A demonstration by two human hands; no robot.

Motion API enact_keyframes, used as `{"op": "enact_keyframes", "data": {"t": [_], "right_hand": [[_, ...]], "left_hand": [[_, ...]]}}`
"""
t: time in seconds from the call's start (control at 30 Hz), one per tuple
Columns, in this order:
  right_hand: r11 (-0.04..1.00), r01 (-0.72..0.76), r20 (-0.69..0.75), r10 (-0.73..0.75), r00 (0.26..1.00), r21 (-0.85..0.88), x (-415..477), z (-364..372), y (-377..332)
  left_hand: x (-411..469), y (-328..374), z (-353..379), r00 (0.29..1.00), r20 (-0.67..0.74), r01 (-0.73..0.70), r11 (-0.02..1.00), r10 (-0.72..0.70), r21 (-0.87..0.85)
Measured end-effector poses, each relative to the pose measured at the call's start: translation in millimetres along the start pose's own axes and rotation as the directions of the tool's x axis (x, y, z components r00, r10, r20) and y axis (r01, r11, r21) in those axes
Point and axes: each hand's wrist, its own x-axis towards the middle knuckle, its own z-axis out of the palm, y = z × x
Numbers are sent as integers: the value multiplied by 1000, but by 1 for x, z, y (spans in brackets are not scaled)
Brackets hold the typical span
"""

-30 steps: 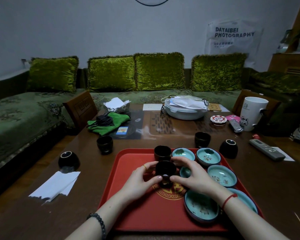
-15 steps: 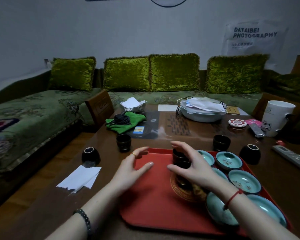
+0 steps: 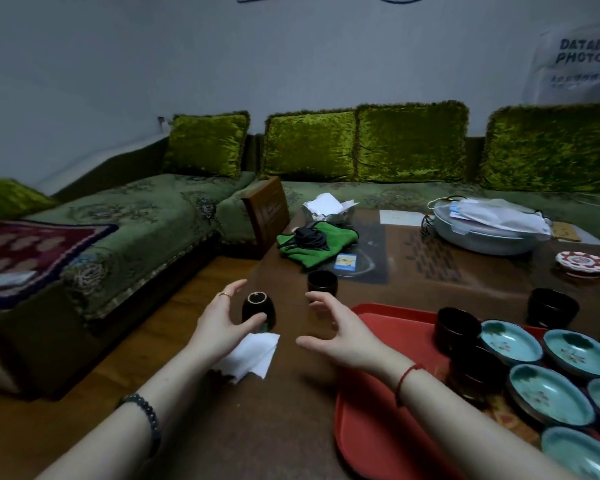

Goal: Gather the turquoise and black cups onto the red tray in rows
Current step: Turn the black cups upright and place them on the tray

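The red tray [image 3: 388, 403] lies at the lower right with several turquoise cups [image 3: 548, 393] along its right side and two black cups [image 3: 456, 327] near its middle. A round black cup [image 3: 258, 306] stands off the tray near the table's left edge. My left hand [image 3: 222, 323] hovers open just left of it, thumb close to its front. My right hand [image 3: 336, 327] is open to the cup's right, over the tray's left corner. Another black cup [image 3: 322, 283] stands behind my right hand. A further black cup [image 3: 551, 306] stands beyond the tray.
A white napkin [image 3: 250, 355] lies under my left wrist. A green cloth [image 3: 312, 242] with black cables, a small card [image 3: 345, 262], a grey lidded dish [image 3: 485, 233] and a patterned coaster [image 3: 581, 263] sit farther back. The table's left edge drops to the wooden floor beside the green sofa.
Both hands left the black cup on the tray and moved left toward the round black cup off the tray. The camera swung left.
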Motion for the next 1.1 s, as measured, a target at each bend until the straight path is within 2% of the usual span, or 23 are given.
{"op": "enact_keyframes", "data": {"t": [0.13,0.27,0.57,0.63,0.7,0.77,0.87,1.1], "right_hand": [[999,-34,35,32,999,39,23,23,3],[994,-78,47,75,996,74,39,39,11],[991,-104,55,100,994,82,50,49,28],[991,-98,45,95,994,92,49,47,28],[990,-84,26,82,996,112,46,43,26],[989,-58,-1,59,998,137,41,35,22],[973,-39,-37,49,998,228,29,19,15],[923,66,-110,-26,994,379,-23,-31,-7]], "left_hand": [[13,-15,9,997,48,64,998,-64,-7],[24,-25,19,995,88,56,998,-53,-40],[33,-34,25,999,29,-17,1000,17,-7],[33,-32,26,999,9,-38,998,38,-59],[31,-25,25,999,-10,-36,977,35,-209],[27,-12,23,1000,1,-13,922,15,-387],[18,11,23,997,70,54,779,-12,-625],[-22,66,40,978,194,134,491,73,-861]]}}
